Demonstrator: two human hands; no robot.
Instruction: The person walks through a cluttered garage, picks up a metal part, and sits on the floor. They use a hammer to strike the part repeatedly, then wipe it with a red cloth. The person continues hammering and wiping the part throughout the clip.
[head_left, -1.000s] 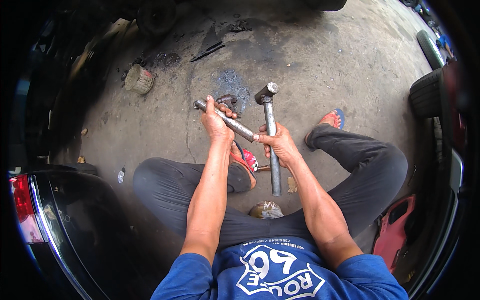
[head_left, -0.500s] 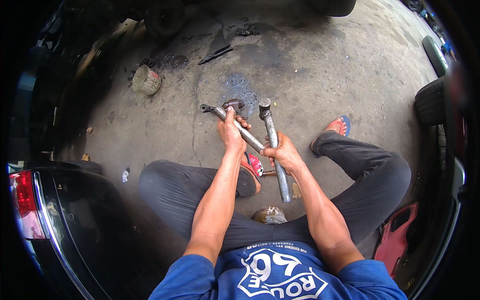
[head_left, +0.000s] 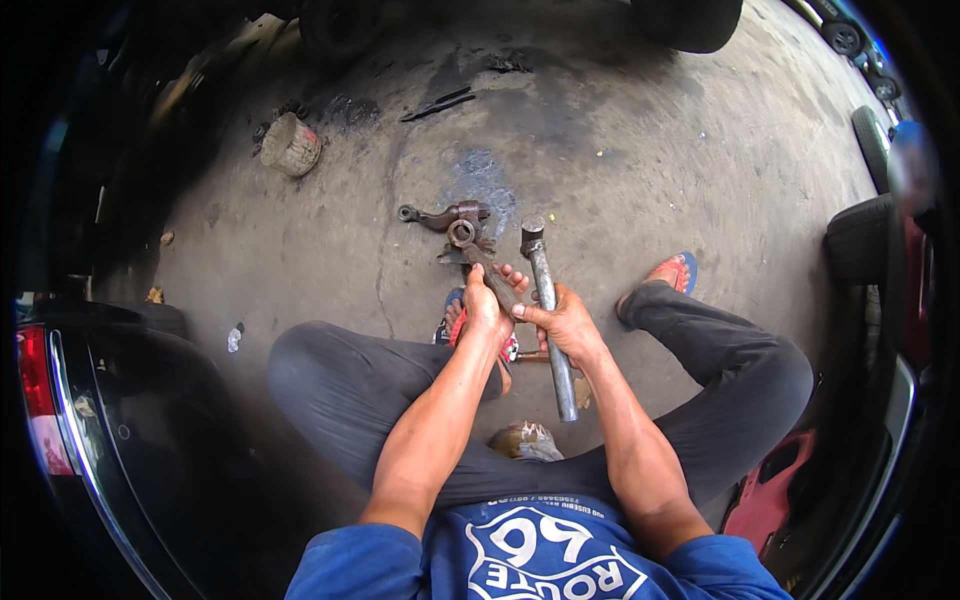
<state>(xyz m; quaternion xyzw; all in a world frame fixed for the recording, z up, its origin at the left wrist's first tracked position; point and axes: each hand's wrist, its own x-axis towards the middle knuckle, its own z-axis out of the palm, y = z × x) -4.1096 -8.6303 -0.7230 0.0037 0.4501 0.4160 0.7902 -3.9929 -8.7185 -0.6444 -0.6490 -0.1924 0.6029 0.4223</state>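
Observation:
My left hand [head_left: 485,300] is closed round a brownish metal arm [head_left: 480,268] with a ringed upper end, angled away from me. My right hand [head_left: 560,325] grips a steel hammer [head_left: 540,265] by its long tubular handle, head upward, while its thumb rests on the lower end of the metal arm. Beyond the ring, a rusty steering-type metal part [head_left: 465,210] with a small eye at its left lies at the middle of the view, partly hidden by the held arm.
A dirty bucket [head_left: 290,145] and dark slim tools [head_left: 436,103] lie on the stained concrete [head_left: 620,170]. A black car body [head_left: 140,430] flanks me at left; tyres [head_left: 855,240] and a red plastic piece [head_left: 770,485] are at right. My crossed-open legs frame the work.
My hands and the hammer have moved lower in view. The piece in my left hand now lies at a steeper angle, browner, with a large ring showing at its upper end.

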